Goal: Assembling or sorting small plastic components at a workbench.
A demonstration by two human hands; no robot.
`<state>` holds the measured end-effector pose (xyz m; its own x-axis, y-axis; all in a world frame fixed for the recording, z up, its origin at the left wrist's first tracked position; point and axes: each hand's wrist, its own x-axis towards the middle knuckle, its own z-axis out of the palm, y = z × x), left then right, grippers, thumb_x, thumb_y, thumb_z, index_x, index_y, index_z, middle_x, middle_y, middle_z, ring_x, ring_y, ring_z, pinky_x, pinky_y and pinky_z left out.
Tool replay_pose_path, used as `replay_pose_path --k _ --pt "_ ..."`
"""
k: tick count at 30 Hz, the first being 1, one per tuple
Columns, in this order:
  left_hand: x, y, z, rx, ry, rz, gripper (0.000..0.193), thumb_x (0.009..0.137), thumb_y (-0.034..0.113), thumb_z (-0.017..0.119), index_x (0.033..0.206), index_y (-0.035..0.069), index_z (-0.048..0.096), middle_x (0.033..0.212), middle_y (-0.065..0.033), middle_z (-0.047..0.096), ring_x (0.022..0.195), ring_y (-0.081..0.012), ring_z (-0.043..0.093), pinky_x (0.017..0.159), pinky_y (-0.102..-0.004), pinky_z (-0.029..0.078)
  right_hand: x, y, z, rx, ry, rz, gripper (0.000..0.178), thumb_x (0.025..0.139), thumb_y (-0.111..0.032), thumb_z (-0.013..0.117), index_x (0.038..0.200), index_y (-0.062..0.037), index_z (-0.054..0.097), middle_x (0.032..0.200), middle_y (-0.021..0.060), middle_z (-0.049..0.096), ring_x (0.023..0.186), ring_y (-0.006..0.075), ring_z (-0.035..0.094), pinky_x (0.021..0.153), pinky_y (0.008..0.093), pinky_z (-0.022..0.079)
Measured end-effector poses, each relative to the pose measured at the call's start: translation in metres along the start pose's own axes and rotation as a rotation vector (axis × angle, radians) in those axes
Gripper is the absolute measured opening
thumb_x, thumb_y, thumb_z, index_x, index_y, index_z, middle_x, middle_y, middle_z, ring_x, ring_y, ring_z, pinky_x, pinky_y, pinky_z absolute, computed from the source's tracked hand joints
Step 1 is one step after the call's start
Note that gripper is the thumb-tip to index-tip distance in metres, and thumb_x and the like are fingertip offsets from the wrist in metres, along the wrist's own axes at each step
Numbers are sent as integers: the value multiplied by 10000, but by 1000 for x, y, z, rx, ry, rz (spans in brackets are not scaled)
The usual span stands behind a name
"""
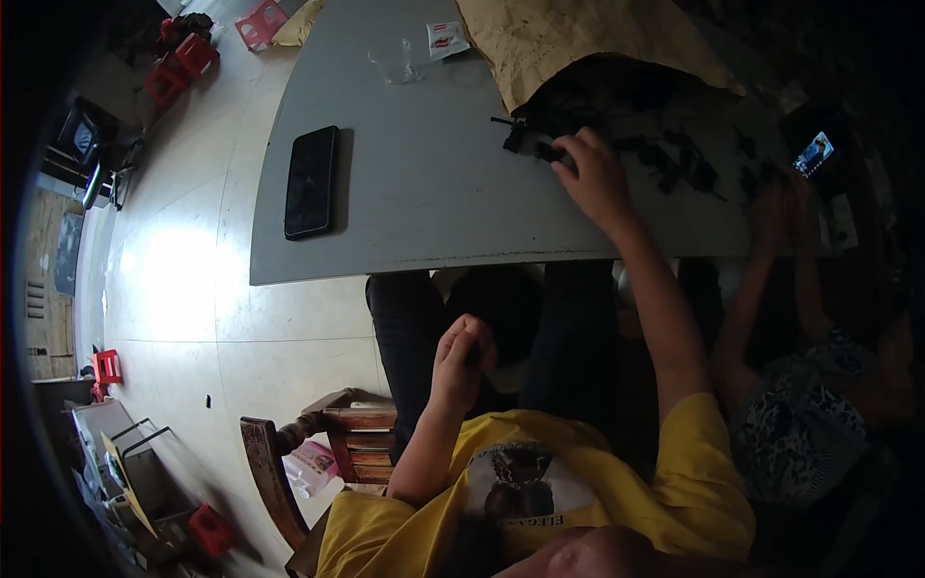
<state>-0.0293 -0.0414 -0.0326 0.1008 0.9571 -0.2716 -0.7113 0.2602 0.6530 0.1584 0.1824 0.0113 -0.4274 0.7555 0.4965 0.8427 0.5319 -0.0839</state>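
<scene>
My right hand (595,178) reaches over the grey table (424,212), its thumb and fingers closed on a small black part (549,152). Just left of that lies another black piece (515,135) with a thin rod sticking out. To the right of the hand, several black parts (674,159) are strewn in a loose heap; their exact kind is too dark to tell. Over my lap, below the table edge, my left hand (464,354) is curled closed. A dark spot shows between its fingers, but what it holds is not clear.
A black phone (312,183) lies at the table's left. Behind are a brown paper sack (597,43), a clear plastic cup (393,63) and a small white packet (447,40). At right, another person's hands (780,212) rest near black parts and a lit phone screen (814,154).
</scene>
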Motion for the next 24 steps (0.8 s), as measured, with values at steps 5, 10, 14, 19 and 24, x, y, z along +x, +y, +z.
replay_pose_path --k 5,10,14,19,24 --pt "4 0 9 6 23 -23 61 905 134 443 903 82 475 687 3 429 581 -104 431 563 -218 367 16 24 -13 1402 -12 892 196 785 -175 674 942 -87 597 833 0 564 659 88 525 594 249 421" --pt "4 -6 5 113 -2 -21 64 896 72 486 956 93 479 746 21 456 610 -69 443 542 -196 363 12 33 -32 1736 161 797 243 805 -180 619 1029 -97 573 962 73 621 880 137 562 736 283 427" --pt "0 3 10 230 37 11 143 890 92 504 1031 79 487 786 20 454 641 -46 434 564 -184 349 -19 -14 -60 1640 -177 486 229 786 -142 592 992 -45 577 965 109 623 872 160 589 791 301 435" --pt "5 21 22 804 -88 532 412 819 118 593 1202 40 463 897 0 508 723 -76 490 635 -203 413 -83 -75 -65 1555 -905 311 263 829 -253 562 950 -19 550 827 46 587 814 122 581 688 248 465" --pt "4 28 36 831 -39 476 205 751 55 623 945 -11 623 784 -66 637 721 -125 592 680 -224 445 -106 -101 -65 1843 -601 668 241 881 -276 525 972 -54 499 810 0 521 724 64 498 630 213 421"
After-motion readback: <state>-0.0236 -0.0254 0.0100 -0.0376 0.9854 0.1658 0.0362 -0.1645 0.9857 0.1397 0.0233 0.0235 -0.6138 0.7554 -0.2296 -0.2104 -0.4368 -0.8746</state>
